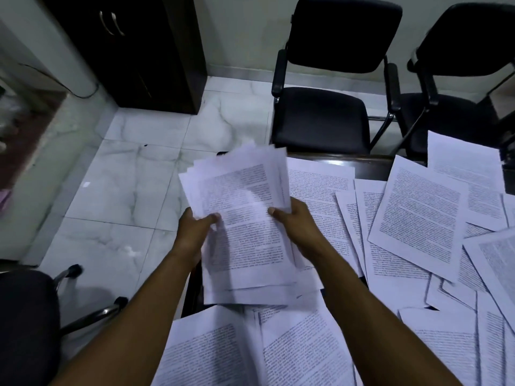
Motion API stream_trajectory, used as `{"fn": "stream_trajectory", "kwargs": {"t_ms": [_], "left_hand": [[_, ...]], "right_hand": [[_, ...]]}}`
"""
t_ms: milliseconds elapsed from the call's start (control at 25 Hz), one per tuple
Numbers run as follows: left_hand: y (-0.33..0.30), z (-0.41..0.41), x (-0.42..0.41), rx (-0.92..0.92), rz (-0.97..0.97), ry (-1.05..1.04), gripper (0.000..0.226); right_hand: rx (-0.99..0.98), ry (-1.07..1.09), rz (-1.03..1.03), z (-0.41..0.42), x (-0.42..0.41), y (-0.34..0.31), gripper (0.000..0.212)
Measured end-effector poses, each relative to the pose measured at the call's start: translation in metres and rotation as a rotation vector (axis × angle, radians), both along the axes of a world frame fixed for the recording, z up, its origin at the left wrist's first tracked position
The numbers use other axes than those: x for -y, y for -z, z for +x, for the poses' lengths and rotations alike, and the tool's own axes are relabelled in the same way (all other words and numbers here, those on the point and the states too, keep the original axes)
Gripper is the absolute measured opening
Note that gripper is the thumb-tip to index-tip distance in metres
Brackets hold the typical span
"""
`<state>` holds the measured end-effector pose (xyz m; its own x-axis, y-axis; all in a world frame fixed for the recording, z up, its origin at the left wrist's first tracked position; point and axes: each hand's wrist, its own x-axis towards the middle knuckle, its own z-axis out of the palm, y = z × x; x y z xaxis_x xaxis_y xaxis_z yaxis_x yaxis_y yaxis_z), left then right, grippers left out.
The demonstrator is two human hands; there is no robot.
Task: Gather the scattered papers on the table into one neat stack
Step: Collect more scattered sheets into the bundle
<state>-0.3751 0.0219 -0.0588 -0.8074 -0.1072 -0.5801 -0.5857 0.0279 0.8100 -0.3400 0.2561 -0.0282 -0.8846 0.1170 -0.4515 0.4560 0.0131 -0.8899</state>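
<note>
A loose, fanned bundle of printed papers (242,207) is held up over the table's left edge. My left hand (195,227) grips its left side with the thumb on top. My right hand (295,221) grips its right side, thumb pressed on the top sheet. The sheets in the bundle are uneven, with corners sticking out at the far end. Several more printed sheets (418,210) lie scattered and overlapping across the dark table (370,165), to the right and near me (292,349).
Two black armchairs (326,107) (459,87) stand at the table's far side. A black swivel chair (25,316) is at the near left. A dark cabinet (133,51) stands on the white tiled floor (117,174) to the far left.
</note>
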Motion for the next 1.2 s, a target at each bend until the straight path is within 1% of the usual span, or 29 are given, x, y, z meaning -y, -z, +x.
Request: {"fn": "stream_trajectory", "kwargs": {"t_ms": [80,160,200,240,280,360,400,440,480,560,680,760,840,920,1000,1040,1080,1160,1200], "left_hand": [[-0.015,-0.004,0.000,0.014,0.283,0.001,0.038],[-0.036,-0.007,-0.004,0.001,0.530,0.062,0.038],[-0.042,-0.008,-0.006,-0.015,0.616,0.102,0.039],[-0.047,-0.007,-0.012,-0.022,0.656,0.142,0.041],[-0.050,-0.006,-0.018,-0.027,0.625,0.175,0.043],[-0.051,-0.004,-0.029,-0.061,0.421,0.230,0.048],[-0.050,-0.001,-0.032,-0.086,0.350,0.254,0.054],[-0.052,0.000,-0.035,-0.102,0.328,0.270,0.060],[-0.053,0.001,-0.037,-0.112,0.343,0.274,0.062],[-0.061,0.003,-0.040,-0.104,0.443,0.241,0.053],[-0.079,0.008,-0.052,-0.069,0.580,0.212,0.047],[-0.094,0.013,-0.067,-0.042,0.607,0.217,0.040],[-0.108,0.020,-0.082,-0.037,0.614,0.227,0.030],[-0.123,0.027,-0.090,-0.008,0.642,0.251,0.026],[-0.134,0.037,-0.093,0.045,0.671,0.244,0.027],[-0.136,0.042,-0.096,0.061,0.708,0.204,0.027],[-0.138,0.048,-0.101,0.044,0.766,0.156,0.032],[-0.151,0.061,-0.121,-0.049,0.881,0.058,0.050],[-0.160,0.062,-0.135,-0.100,0.911,0.009,0.052]], "right_hand": [[-0.029,0.045,-0.072,-0.005,-0.020,-0.022,0.031],[-0.011,0.059,-0.160,-0.007,-0.039,-0.042,0.030],[0.008,0.038,-0.198,-0.007,-0.047,-0.048,0.033],[0.032,-0.006,-0.212,-0.006,-0.052,-0.053,0.038],[0.056,-0.058,-0.203,-0.004,-0.055,-0.054,0.041],[0.083,-0.138,-0.171,0.003,-0.057,-0.052,0.043],[0.084,-0.148,-0.155,0.008,-0.057,-0.053,0.043],[0.074,-0.140,-0.138,0.012,-0.059,-0.054,0.041],[0.055,-0.128,-0.124,0.016,-0.063,-0.057,0.039],[0.021,-0.110,-0.117,0.022,-0.074,-0.067,0.037],[0.022,-0.167,-0.166,0.030,-0.090,-0.090,0.036],[0.034,-0.247,-0.131,0.036,-0.096,-0.102,0.036],[0.010,-0.273,-0.062,0.043,-0.104,-0.112,0.035],[-0.058,-0.181,-0.022,0.050,-0.117,-0.124,0.031],[-0.180,0.022,-0.057,0.056,-0.129,-0.143,0.023],[-0.260,0.127,-0.082,0.056,-0.132,-0.156,0.021],[-0.339,0.209,-0.097,0.055,-0.134,-0.170,0.023],[-0.458,0.320,-0.087,0.054,-0.133,-0.203,0.025],[-0.512,0.361,-0.081,0.053,-0.132,-0.220,0.025]]}}
